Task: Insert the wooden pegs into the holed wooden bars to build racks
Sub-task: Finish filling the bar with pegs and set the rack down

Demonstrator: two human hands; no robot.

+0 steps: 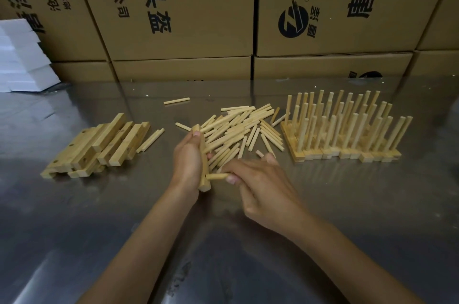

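Note:
My left hand [186,162] grips a holed wooden bar [203,154] held on edge, its length running away from me over the steel table [347,204]. My right hand [258,187] pinches a wooden peg [216,176] whose left tip touches the near end of that bar. Behind both hands lies a loose heap of pegs [238,130]. To the left is a pile of bare holed bars [104,147]. Several finished racks [345,127] with upright pegs stand in a row at the right.
Stacked cardboard boxes [188,10] with printed lettering wall off the far edge of the table. White foam blocks [22,57] are piled at the far left. A single peg [176,101] lies apart behind the heap.

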